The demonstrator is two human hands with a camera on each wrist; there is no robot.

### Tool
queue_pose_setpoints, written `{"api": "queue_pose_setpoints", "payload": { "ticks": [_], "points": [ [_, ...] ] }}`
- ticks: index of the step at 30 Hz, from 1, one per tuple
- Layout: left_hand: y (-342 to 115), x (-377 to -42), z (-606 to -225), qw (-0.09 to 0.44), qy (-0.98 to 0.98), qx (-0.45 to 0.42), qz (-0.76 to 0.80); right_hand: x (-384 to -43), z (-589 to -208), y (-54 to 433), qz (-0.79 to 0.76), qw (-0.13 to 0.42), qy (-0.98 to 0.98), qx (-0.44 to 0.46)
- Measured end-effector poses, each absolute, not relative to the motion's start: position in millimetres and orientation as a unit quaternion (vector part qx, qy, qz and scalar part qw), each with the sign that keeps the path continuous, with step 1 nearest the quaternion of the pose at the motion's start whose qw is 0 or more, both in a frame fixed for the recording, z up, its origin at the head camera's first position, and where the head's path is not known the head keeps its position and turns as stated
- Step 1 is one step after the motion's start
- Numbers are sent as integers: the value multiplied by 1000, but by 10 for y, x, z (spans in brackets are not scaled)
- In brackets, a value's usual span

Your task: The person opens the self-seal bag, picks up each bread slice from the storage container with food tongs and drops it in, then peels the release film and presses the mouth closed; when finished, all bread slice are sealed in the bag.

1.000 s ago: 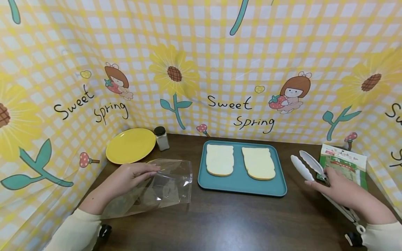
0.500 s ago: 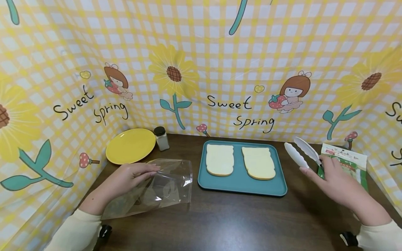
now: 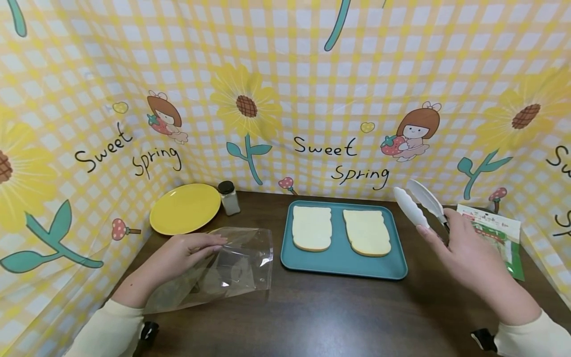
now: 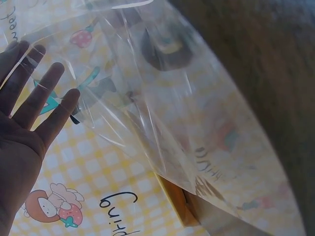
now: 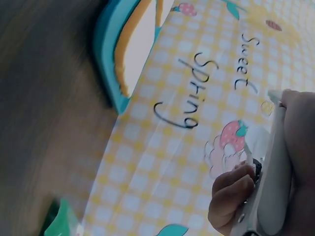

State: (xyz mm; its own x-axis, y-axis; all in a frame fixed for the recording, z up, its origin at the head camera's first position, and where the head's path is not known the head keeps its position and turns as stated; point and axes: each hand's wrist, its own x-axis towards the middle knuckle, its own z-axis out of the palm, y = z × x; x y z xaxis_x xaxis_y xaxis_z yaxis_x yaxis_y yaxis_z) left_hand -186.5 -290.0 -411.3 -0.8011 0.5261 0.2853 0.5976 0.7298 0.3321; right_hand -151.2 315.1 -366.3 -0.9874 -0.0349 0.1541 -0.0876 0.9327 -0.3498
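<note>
Our right hand (image 3: 473, 255), the nearer to the bread (image 3: 368, 232) on the tray (image 3: 321, 264) leftward of it, gripped tongs (image 3: 410, 208) slanting toward the frame's upper left, while at lower left our left hand (image 3: 183, 253) touched the bag (image 3: 243, 263) with straight fingers, pinching or not we couldn't tell.

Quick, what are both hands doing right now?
Left hand: fingers extended at the clear plastic bag; pinching or not, cannot be told.
Right hand: closed, holding long, white-tipped tongs.
</note>
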Motion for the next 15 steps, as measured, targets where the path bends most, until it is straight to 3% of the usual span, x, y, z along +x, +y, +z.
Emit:
{"api": "queue_pose_setpoints", "payload": {
  "ticks": [15],
  "points": [
    [-2910,-1827,-4103,97,-923,-310,-206,-1435,-3478,2799,178,87,-979,44]
  ]
}}
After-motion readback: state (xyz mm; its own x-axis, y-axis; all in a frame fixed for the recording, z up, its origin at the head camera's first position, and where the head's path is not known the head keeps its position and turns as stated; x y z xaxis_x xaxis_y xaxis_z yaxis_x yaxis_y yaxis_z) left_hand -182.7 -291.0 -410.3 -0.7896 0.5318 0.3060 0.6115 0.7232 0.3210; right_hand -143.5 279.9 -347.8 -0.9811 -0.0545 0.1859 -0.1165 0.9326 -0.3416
